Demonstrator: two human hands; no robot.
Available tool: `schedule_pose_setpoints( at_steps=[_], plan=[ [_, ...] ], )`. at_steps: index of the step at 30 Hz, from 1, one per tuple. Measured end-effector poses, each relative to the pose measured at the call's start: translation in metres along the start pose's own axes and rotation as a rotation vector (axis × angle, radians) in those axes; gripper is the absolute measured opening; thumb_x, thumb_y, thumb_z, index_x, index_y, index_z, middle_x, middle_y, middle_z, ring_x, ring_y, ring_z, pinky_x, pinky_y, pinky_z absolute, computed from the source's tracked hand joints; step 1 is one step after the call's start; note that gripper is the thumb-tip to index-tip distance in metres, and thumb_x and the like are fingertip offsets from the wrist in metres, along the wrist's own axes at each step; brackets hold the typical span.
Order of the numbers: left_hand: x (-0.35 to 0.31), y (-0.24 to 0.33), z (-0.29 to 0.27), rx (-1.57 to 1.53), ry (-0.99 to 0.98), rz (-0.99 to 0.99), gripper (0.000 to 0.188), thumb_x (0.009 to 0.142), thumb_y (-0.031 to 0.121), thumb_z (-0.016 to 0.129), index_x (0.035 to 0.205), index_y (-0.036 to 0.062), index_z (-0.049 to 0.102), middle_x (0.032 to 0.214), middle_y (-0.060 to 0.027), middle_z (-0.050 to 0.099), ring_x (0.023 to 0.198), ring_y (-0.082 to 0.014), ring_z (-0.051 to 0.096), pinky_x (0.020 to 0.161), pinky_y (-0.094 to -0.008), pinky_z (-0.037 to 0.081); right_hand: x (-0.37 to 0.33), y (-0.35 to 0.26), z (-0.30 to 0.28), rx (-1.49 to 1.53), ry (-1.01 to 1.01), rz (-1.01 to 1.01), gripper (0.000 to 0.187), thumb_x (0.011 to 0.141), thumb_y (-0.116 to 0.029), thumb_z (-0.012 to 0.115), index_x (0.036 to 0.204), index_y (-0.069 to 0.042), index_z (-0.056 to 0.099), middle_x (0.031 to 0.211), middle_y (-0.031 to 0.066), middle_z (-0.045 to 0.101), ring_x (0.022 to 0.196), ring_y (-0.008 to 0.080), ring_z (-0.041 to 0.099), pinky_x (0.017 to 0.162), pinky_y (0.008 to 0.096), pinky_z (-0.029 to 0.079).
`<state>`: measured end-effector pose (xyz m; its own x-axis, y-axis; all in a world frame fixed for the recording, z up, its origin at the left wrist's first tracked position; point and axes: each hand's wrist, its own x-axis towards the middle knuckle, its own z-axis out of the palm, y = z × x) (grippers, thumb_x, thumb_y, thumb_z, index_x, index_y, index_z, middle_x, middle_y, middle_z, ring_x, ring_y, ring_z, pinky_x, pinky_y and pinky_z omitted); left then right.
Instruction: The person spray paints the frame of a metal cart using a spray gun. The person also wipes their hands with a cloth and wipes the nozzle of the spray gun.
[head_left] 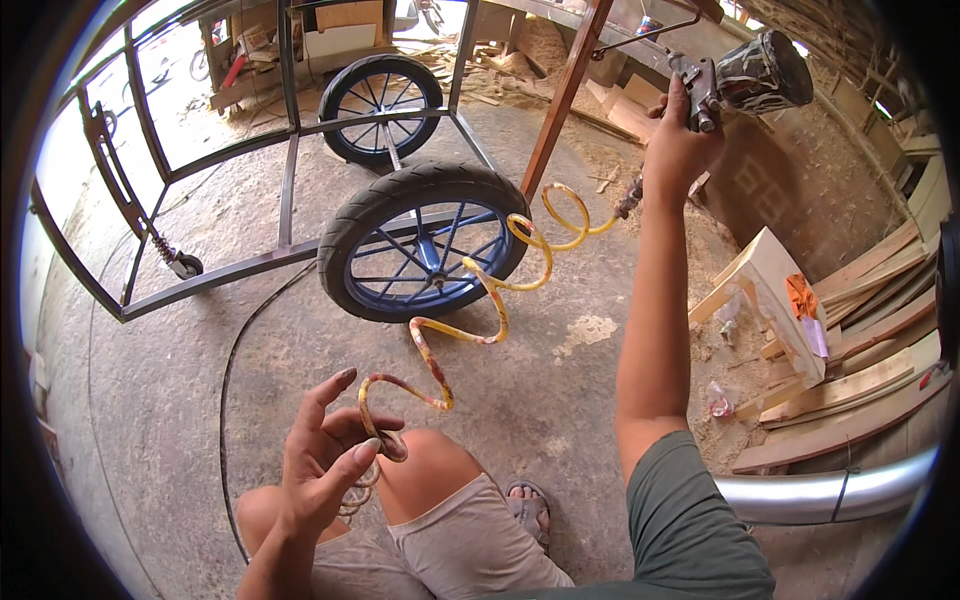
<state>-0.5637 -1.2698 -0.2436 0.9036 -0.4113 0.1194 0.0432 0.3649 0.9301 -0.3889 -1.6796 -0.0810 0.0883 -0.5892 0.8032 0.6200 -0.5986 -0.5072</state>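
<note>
A spray gun (pixel 706 88) is held up at the upper right, well apart from the wheeled metal frame (pixel 210 275). The right hand (pixel 684 138) is closed around it, most fingers hidden behind the grip. Its stained dark cup (pixel 768 74) has opaque walls, so the contents cannot be seen. The coiled yellow hose (pixel 497 285) passes out of sight behind the right forearm; its stained lower loops are partly covered by the left hand (pixel 322 455), half open with thumb and fingers bent about one loop, and whether they pinch it I cannot tell. The hose crosses in front of the near wheel (pixel 345 235). A clear plastic bag (pixel 721 402), its contents unclear, lies near stacked wooden strips (pixel 850 400). The rim cuts off a silver tube (pixel 800 497)
</note>
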Motion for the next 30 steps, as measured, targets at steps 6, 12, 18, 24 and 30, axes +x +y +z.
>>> schedule_pose_setpoints(
  at_steps=[6, 12, 18, 24, 30],
  plan=[
    [-0.004, 0.016, -0.001, 0.025, 0.117, 0.016, 0.073, 0.097, 0.014, 0.066, 0.155, -0.0047, 0.026, 0.112, -0.0283, 0.068, 0.094, -0.0275, 0.072, 0.089, -0.0423, 0.058, -0.011, 0.009, 0.038, 0.182, -0.02, 0.039, 0.024, 0.096, -0.018, 0.075, 0.101, 0.004, 0.068, 0.075, 0.0041, 0.068, 0.057, 0.0099, 0.059, 0.05, 0.0262, 0.045],
    [-0.01, 0.035, -0.005, 0.147, 0.328, 0.115, 0.078, 0.096, 0.024, 0.066, 0.153, -0.0103, 0.026, 0.105, -0.0283, 0.07, 0.083, -0.0249, 0.073, 0.078, -0.0368, 0.06, -0.057, -0.026, 0.064, 0.326, -0.081, 0.149, 0.02, 0.098, -0.018, 0.072, 0.099, 0.002, 0.068, 0.074, 0.0037, 0.068, 0.054, 0.0079, 0.059, 0.045, 0.0226, 0.042],
    [-0.013, 0.039, -0.014, 0.151, 0.38, 0.126, 0.078, 0.097, 0.025, 0.066, 0.154, -0.0091, 0.026, 0.104, -0.0262, 0.071, 0.082, -0.0236, 0.073, 0.076, -0.0356, 0.06, -0.086, -0.024, 0.09, 0.484, -0.169, 0.195, 0.019, 0.099, -0.019, 0.071, 0.098, 0.0, 0.066, 0.077, 0.0067, 0.069, 0.054, 0.0097, 0.062, 0.037, 0.0242, 0.036],
    [-0.008, 0.036, -0.012, 0.159, 0.384, 0.12, 0.079, 0.096, 0.026, 0.068, 0.154, -0.0081, 0.027, 0.104, -0.0263, 0.071, 0.082, -0.0241, 0.073, 0.076, -0.0363, 0.06, -0.066, 0.017, 0.092, 0.309, -0.078, 0.059, 0.021, 0.098, -0.019, 0.072, 0.095, 0.001, 0.068, 0.071, 0.005, 0.067, 0.046, 0.0084, 0.055, 0.039, 0.0239, 0.037],
    [0.003, 0.027, -0.011, 0.15, 0.376, 0.078, 0.083, 0.093, 0.028, 0.071, 0.153, -0.0083, 0.027, 0.104, -0.0277, 0.07, 0.083, -0.0248, 0.073, 0.079, -0.0378, 0.06, -0.044, 0.037, 0.085, 0.281, 0.008, -0.042, 0.018, 0.098, -0.013, 0.072, 0.099, 0.005, 0.069, 0.074, 0.0032, 0.068, 0.055, 0.0082, 0.058, 0.047, 0.0232, 0.044]
  ],
)
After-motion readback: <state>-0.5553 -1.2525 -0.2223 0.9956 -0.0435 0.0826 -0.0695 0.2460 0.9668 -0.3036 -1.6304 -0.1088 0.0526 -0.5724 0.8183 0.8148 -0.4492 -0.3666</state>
